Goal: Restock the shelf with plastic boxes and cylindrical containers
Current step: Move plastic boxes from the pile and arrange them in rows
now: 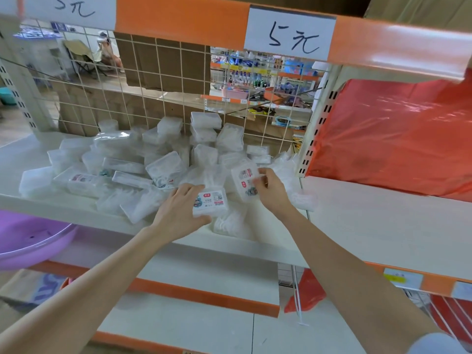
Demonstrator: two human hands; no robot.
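Note:
A heap of several clear plastic boxes [163,167] lies on the white shelf [370,226], piled against the wire grid at the back. My left hand [178,213] grips a labelled clear box [210,201] near the shelf's front edge, label facing up. Beside it, my right hand [268,190] pinches a second labelled box [244,180], tilted on its edge above the pile. A small round clear container [108,125] stands at the back left of the heap.
A wire grid [158,80] backs the shelf. A red plastic bag [393,139] fills the bay to the right, past a perforated upright [314,139]. A purple basin [28,238] sits at lower left. An orange rail with price signs [288,34] runs overhead.

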